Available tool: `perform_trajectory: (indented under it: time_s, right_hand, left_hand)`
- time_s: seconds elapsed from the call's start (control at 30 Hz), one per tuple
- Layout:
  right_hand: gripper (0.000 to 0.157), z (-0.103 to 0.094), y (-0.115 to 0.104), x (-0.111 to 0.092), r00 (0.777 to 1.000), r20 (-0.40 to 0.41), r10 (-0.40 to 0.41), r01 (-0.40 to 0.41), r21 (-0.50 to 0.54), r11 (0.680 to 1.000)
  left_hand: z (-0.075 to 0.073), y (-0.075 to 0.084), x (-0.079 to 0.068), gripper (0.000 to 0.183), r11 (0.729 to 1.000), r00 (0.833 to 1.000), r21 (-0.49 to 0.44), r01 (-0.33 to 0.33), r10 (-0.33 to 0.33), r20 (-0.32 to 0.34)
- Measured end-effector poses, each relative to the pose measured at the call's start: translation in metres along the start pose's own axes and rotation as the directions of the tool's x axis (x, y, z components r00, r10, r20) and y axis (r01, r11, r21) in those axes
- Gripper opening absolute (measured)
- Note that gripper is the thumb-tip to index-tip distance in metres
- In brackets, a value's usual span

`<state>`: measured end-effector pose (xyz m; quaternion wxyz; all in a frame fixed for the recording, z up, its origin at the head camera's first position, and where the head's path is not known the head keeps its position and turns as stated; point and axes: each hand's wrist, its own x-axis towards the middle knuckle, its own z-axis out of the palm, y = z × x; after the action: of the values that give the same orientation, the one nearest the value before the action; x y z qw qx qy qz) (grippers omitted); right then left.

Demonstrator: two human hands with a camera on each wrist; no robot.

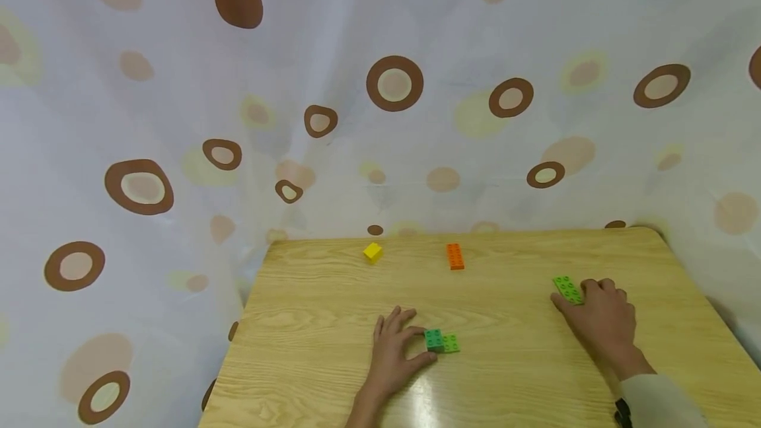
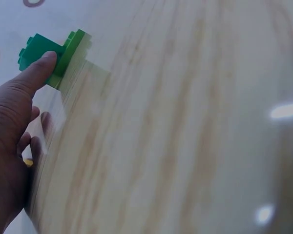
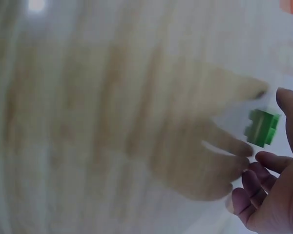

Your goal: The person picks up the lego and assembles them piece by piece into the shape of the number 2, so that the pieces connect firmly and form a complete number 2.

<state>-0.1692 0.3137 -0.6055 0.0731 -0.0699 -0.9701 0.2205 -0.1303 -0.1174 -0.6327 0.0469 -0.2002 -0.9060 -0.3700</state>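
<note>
My left hand (image 1: pixel 392 358) pinches a dark green toy brick (image 1: pixel 434 341) between thumb and index finger. Under that brick, and sticking out to its right, is a flat lime green brick (image 1: pixel 451 343); the two look stacked on the table. In the left wrist view the thumb lies along the side of the dark green brick (image 2: pixel 40 51). Over on the right, my right hand (image 1: pixel 603 319) has its thumb and index finger spread about another flat lime green brick (image 1: pixel 567 289). The right wrist view shows gaps between those fingers and the brick (image 3: pixel 262 127).
A yellow brick (image 1: pixel 372 253) and a flat orange brick (image 1: pixel 455 256) lie near the back edge of the wooden table (image 1: pixel 333 289). Behind the table hangs a white curtain (image 1: pixel 345 164) with brown and beige spots.
</note>
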Motion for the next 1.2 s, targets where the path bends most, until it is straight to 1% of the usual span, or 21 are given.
perform_trajectory:
  time_s: [0.07,0.17,0.33,0.43,0.53,0.6,0.63,0.7,0.77,0.83,0.9,0.93,1.03,1.2]
  right_hand:
    - [0.083,0.009,0.002,0.001,1.0,-0.029,-0.004,0.004,0.002,1.0]
    - [0.072,0.016,0.001,0.002,0.997,-0.071,-0.023,0.024,0.01,1.0]
    - [0.049,0.019,-0.009,-0.005,0.986,-0.132,-0.097,0.104,0.047,0.993]
    - [0.043,0.024,-0.023,-0.014,0.976,-0.155,-0.155,0.172,0.099,0.98]
    - [0.041,0.028,-0.047,-0.025,0.964,-0.128,-0.234,0.254,0.172,0.952]
    - [0.039,0.03,-0.068,-0.032,0.946,-0.096,-0.309,0.323,0.216,0.922]
    - [0.037,0.031,-0.079,-0.036,0.933,-0.082,-0.35,0.36,0.235,0.903]
    - [0.036,0.034,-0.101,-0.043,0.897,-0.075,-0.436,0.44,0.26,0.86]
    - [0.036,0.037,-0.12,-0.05,0.853,-0.083,-0.515,0.516,0.273,0.812]
    - [0.038,0.04,-0.135,-0.056,0.814,-0.097,-0.573,0.574,0.293,0.765]
    - [0.038,0.042,-0.146,-0.059,0.786,-0.104,-0.61,0.608,0.313,0.73]
    - [0.038,0.044,-0.15,-0.061,0.776,-0.106,-0.622,0.618,0.325,0.716]
    - [0.039,0.048,-0.158,-0.061,0.762,-0.107,-0.639,0.631,0.344,0.695]
    - [0.039,0.054,-0.162,-0.06,0.753,-0.086,-0.653,0.635,0.357,0.685]
  left_hand:
    - [-0.001,0.0,-0.001,0.046,1.0,1.0,0.007,0.001,-0.001,-0.003]
    - [-0.001,-0.001,-0.001,0.046,1.0,1.0,0.017,-0.005,0.006,-0.01]
    - [0.0,-0.001,-0.001,0.049,1.0,1.0,-0.002,-0.017,0.017,-0.012]
    - [0.001,-0.002,-0.002,0.052,0.999,1.0,-0.037,-0.023,0.022,-0.013]
    - [0.002,-0.004,-0.002,0.049,0.996,0.998,-0.069,-0.053,0.051,-0.028]
    - [0.002,-0.005,-0.002,0.046,0.994,0.996,-0.077,-0.078,0.075,-0.045]
    - [0.002,-0.005,-0.002,0.044,0.993,0.995,-0.081,-0.088,0.084,-0.05]
    - [0.002,-0.005,-0.002,0.041,0.991,0.995,-0.096,-0.092,0.087,-0.055]
    - [0.002,-0.004,-0.002,0.04,0.991,0.995,-0.108,-0.084,0.078,-0.056]
    - [0.002,-0.003,-0.002,0.039,0.99,0.996,-0.117,-0.074,0.068,-0.055]
    - [0.002,-0.002,-0.001,0.039,0.99,0.997,-0.126,-0.067,0.061,-0.055]
    - [0.002,-0.002,-0.001,0.039,0.99,0.997,-0.126,-0.066,0.06,-0.055]
    - [0.002,-0.001,-0.001,0.039,0.99,0.998,-0.127,-0.057,0.052,-0.045]
    - [-0.002,-0.002,-0.001,0.039,0.992,0.999,-0.124,-0.023,0.019,-0.028]
